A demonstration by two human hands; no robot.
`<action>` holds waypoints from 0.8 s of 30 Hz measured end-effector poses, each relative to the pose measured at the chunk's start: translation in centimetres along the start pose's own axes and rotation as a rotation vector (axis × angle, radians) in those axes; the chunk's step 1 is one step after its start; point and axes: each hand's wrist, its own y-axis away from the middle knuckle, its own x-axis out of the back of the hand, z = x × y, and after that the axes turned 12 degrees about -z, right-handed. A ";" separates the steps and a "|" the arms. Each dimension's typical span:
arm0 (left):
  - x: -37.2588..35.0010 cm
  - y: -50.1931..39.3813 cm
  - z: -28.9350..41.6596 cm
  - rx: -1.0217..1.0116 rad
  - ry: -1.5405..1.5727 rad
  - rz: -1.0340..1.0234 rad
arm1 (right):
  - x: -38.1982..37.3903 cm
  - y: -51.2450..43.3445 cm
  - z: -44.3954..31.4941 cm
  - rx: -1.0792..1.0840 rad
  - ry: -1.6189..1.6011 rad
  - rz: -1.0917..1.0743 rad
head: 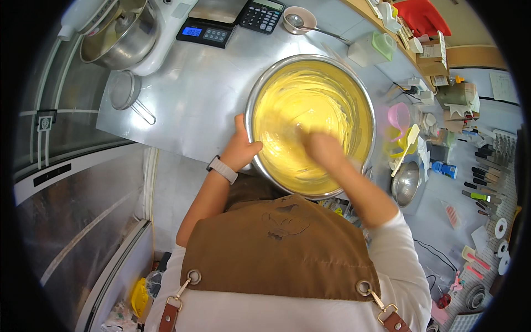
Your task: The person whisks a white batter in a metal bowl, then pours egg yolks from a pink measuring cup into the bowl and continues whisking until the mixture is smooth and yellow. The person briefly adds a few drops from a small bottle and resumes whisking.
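Note:
A large stainless steel mixing bowl [370,103] stands at the front of the metal worktop [186,95]. Thick, glossy yellow batter [311,95] coats its inside, with swirl ridges along the far and right walls. My left hand [244,141], with a watch on the wrist, grips the bowl's left rim, thumb over the edge. Over the batter, my right hand [323,149] is closed and smeared by motion. It holds a mixing tool [290,124] that dips into the batter; blur hides its shape, so I cannot tell whether it is a whisk.
Left of the bowl lies a fine-mesh strainer [124,90], near a stand mixer [120,41]. Behind are a lit digital scale [207,32], a calculator [262,15] and a small bowl [299,20] with a ladle. At right sit a perforated metal colander [405,182] and a cream spatula [405,149].

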 end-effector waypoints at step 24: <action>0.9 0.1 -1.8 -0.052 -0.007 -0.017 | -3.4 -0.5 4.6 -0.531 -0.251 0.373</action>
